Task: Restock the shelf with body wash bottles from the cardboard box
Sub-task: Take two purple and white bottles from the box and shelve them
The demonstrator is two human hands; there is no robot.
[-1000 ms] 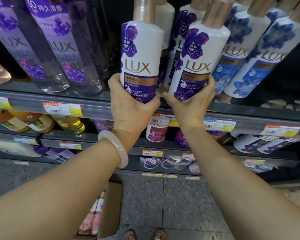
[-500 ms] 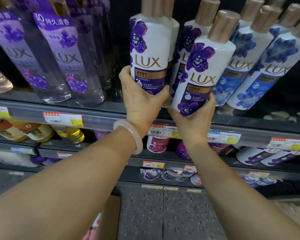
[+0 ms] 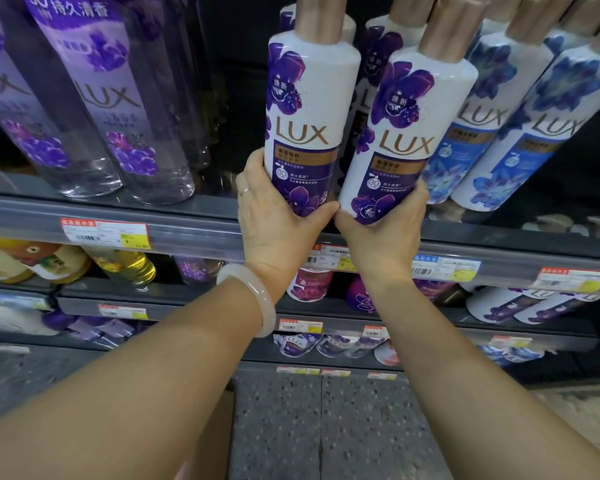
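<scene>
My left hand (image 3: 274, 220) grips the base of a white LUX body wash bottle (image 3: 309, 109) with purple flowers and a gold cap. Beside it my right hand (image 3: 385, 233) grips the base of a second, identical bottle (image 3: 409, 133), which leans to the right. Both bottles stand at the front edge of the upper shelf (image 3: 194, 223), close together, with more purple LUX bottles (image 3: 378, 46) behind them. A corner of the cardboard box (image 3: 219, 438) shows on the floor under my left arm.
Clear purple LUX bottles (image 3: 118, 109) stand on the left of the same shelf, with a dark gap between them and my left bottle. Blue-flower LUX bottles (image 3: 482, 126) crowd the right. Price tags (image 3: 104, 232) line the rail. Lower shelves hold more bottles.
Both hands have lifted their bottles up and pushed them a little further onto the upper shelf. The view has moved closer, and most of the box has dropped out of sight.
</scene>
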